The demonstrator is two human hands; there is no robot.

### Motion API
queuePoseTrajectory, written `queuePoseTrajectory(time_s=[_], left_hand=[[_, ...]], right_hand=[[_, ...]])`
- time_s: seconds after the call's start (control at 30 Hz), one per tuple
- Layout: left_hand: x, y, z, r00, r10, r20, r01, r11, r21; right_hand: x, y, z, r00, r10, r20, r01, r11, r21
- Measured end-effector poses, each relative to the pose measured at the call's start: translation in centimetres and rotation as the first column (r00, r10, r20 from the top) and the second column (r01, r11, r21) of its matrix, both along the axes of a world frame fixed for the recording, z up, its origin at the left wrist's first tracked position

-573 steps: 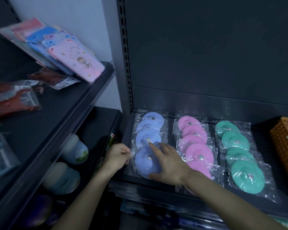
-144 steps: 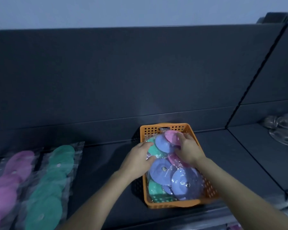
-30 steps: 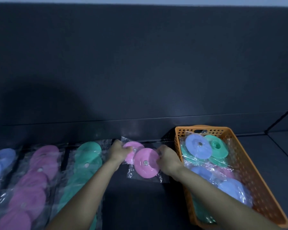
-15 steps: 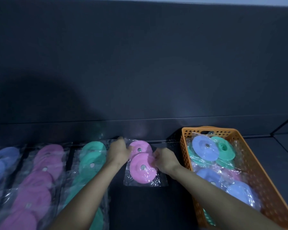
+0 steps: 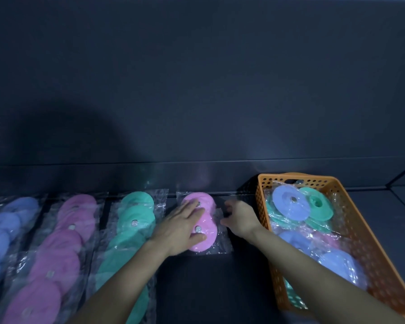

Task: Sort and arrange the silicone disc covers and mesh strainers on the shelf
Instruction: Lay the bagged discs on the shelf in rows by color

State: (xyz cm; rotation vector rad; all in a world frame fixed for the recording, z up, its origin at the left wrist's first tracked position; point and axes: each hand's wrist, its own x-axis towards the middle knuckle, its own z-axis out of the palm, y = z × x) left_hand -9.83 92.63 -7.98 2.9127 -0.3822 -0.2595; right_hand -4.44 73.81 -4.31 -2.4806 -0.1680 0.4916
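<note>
Pink discs [image 5: 209, 230] in clear bags sit between green row [image 5: 138, 213] and orange basket [image 5: 318, 177], with bare shelf [image 5: 208, 288] in front. My left hand [image 5: 182, 228] presses flat on them, fingers straight. My right hand [image 5: 241, 219] curls at the bag edge, and I can't tell whether it pinches.

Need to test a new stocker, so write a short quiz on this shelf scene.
1. True or false: the left hand lies flat on the bagged pink discs.
2. Which row lies just left of those discs? A blue row, B green row, C yellow row.
3. Which container stands right of the right hand?
Key: 1 true; 2 B; 3 the orange basket.
</note>
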Motion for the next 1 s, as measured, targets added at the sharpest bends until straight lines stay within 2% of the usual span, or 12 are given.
queuePoseTrajectory(time_s=[0.13, 0.27, 0.4, 0.53, 0.6, 0.7, 0.77, 0.87, 0.93, 1.0], left_hand=[[-0.1, 0.1, 0.1, 0.999, 0.020, 0.040, -0.022, 0.999, 0.043], [-0.2, -0.1, 0.8, 0.999, 0.022, 0.032, -0.023, 0.999, 0.037], [-0.8, -1.5, 2.2, 0.996, 0.077, 0.049, -0.070, 0.989, -0.128], [-1.0, -4.5, 3.8, 0.994, 0.093, 0.062, -0.073, 0.959, -0.275], [-0.9, -6.4, 4.5, 0.994, 0.048, 0.099, -0.019, 0.960, -0.278], [-0.6, -9.5, 5.2, 0.998, -0.002, 0.063, 0.022, 0.948, -0.317], [-0.3, -11.2, 5.4, 0.999, -0.052, -0.010, 0.045, 0.932, -0.360], [0.0, -13.0, 5.4, 0.972, -0.123, -0.200, 0.010, 0.872, -0.489], [0.2, -13.5, 5.3, 0.950, -0.122, -0.289, -0.076, 0.803, -0.591], [0.4, -13.7, 4.9, 0.946, -0.115, -0.301, -0.104, 0.774, -0.624]], right_hand=[[-0.9, -0.9, -0.2, 0.995, 0.077, 0.061, -0.075, 0.997, -0.037], [-1.7, -2.0, 1.0, 0.948, 0.219, 0.232, -0.186, 0.970, -0.155], [-2.2, -3.4, 2.6, 0.865, 0.294, 0.406, -0.236, 0.954, -0.188], [-2.3, -7.3, 3.5, 0.841, 0.222, 0.493, -0.118, 0.965, -0.233], [-2.2, -9.5, 3.5, 0.857, 0.197, 0.475, -0.069, 0.960, -0.273], [-2.2, -12.2, 3.4, 0.895, 0.163, 0.415, -0.035, 0.953, -0.299], [-2.2, -13.8, 3.4, 0.913, 0.148, 0.381, -0.034, 0.957, -0.288], [-2.3, -16.5, 3.4, 0.938, 0.128, 0.323, -0.019, 0.947, -0.320], [-2.6, -18.4, 3.6, 0.959, 0.106, 0.264, -0.032, 0.962, -0.271], [-3.1, -20.2, 4.1, 0.984, 0.067, 0.165, -0.044, 0.989, -0.139]])
